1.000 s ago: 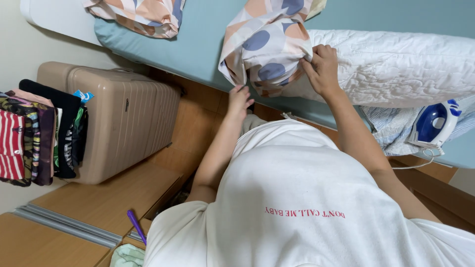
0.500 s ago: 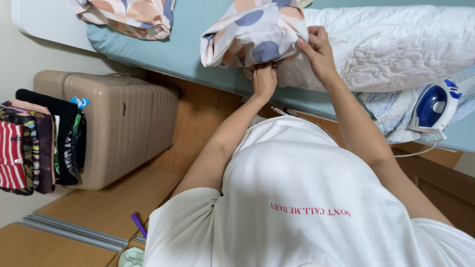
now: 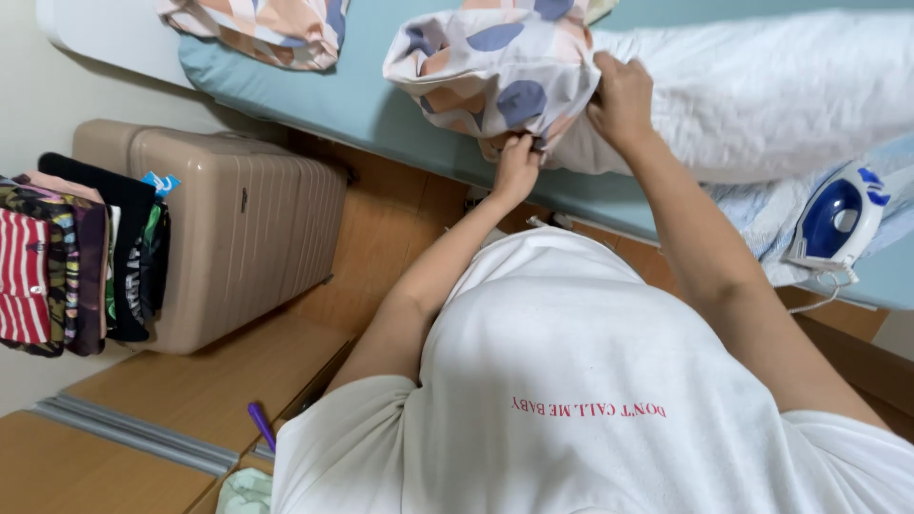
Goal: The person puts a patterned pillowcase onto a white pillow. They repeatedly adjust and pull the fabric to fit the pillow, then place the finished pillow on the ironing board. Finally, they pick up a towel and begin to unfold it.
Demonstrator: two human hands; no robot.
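A white quilted pillow [image 3: 762,86] lies on the light blue bed [image 3: 362,105]. Its left end is inside a pillowcase [image 3: 486,71] patterned with blue, peach and cream shapes. My left hand [image 3: 517,167] pinches the lower edge of the pillowcase opening. My right hand [image 3: 624,100] grips the upper edge of the opening against the pillow. Both arms reach forward over my white shirt.
A blue and white iron [image 3: 838,219] rests on the bed's right edge on a pale cloth. A second patterned pillow [image 3: 257,29] lies at the far left. A beige suitcase [image 3: 228,228] stands on the wooden floor, with hanging clothes [image 3: 67,257] beside it.
The pillowcase has been drawn further along the pillow. My left hand rose from below the bed edge to the opening, and my right hand shifted on the upper edge.
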